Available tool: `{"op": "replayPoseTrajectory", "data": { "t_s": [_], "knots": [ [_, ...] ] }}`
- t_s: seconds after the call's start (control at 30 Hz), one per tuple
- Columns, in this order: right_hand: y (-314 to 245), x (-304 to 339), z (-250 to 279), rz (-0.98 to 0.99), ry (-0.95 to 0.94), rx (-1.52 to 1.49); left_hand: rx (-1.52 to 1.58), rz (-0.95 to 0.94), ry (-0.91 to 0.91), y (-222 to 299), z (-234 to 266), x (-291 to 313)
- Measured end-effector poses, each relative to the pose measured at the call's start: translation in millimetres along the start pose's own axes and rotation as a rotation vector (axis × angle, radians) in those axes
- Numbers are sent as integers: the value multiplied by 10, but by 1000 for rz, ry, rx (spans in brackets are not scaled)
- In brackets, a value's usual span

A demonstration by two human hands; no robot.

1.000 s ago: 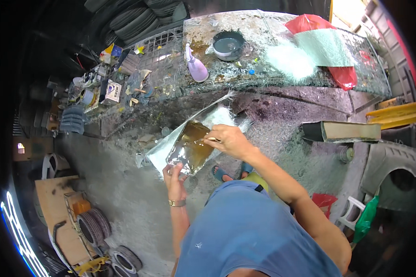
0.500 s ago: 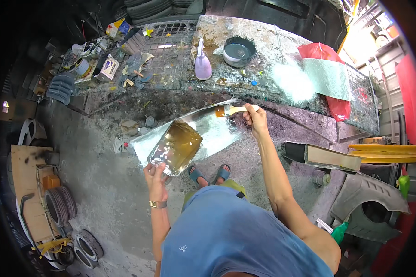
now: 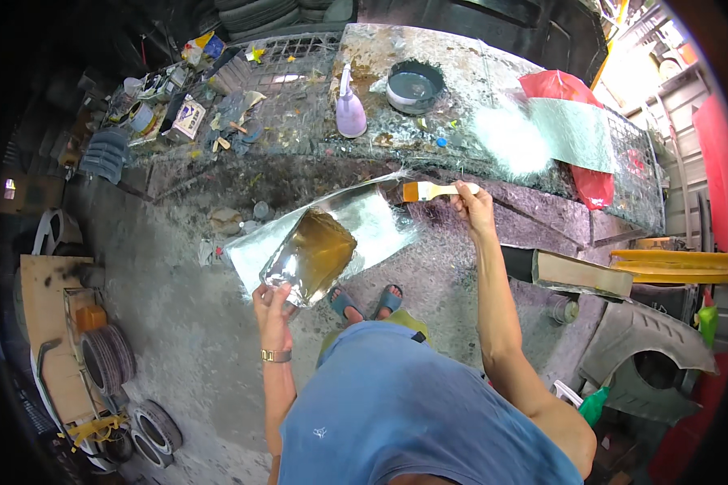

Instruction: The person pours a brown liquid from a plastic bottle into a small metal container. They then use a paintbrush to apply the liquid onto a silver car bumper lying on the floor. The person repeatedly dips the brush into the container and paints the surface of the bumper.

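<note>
My left hand (image 3: 273, 309), below a watch on the wrist, is closed on the near corner of a shiny rectangular metal tray (image 3: 314, 255) with amber liquid in it. Behind the tray lies a whitish, translucent sheet with frayed, fibrous ends (image 3: 372, 229); whether my fingers also touch it, I cannot tell. Out to the right, my right hand (image 3: 475, 210) grips the pale handle of a flat paintbrush (image 3: 429, 191). Its bristles, stained amber, point left and sit just past the sheet's right end, seemingly apart from it.
Beyond my hands runs a stained workbench (image 3: 469, 61) bearing a lilac spray bottle (image 3: 351, 113), a dark-rimmed bowl (image 3: 415, 86), another fibrous sheet (image 3: 570, 133) over red plastic, and clutter at left. Tyres (image 3: 155, 428) lie at lower left; a long box (image 3: 582, 275) and grey panels stand at right.
My right hand has drawn the brush to the right, off the sheet's surface and past its end. The left hand and the tray have hardly moved.
</note>
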State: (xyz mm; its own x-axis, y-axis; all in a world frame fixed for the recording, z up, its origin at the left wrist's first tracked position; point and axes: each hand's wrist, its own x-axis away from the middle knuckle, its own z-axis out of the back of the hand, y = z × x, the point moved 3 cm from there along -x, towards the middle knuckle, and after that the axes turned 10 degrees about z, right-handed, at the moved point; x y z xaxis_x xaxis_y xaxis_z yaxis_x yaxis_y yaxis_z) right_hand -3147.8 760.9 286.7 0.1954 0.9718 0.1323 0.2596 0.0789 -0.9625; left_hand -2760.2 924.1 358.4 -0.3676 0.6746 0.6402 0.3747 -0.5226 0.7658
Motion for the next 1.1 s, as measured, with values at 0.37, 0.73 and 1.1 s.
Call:
{"op": "replayPoseTrajectory", "data": {
  "t_s": [0.37,0.73,1.1],
  "knots": [
    [629,-90,-59,-196,-92,-56,-31,41,-1,-13,-86,-19],
    [-925,656,-1027,201,-359,228,-4,9,-34,47,-140,5],
    [-745,619,-1180,158,-308,234,56,-5,-119,56,-94,-126]
  ]
}}
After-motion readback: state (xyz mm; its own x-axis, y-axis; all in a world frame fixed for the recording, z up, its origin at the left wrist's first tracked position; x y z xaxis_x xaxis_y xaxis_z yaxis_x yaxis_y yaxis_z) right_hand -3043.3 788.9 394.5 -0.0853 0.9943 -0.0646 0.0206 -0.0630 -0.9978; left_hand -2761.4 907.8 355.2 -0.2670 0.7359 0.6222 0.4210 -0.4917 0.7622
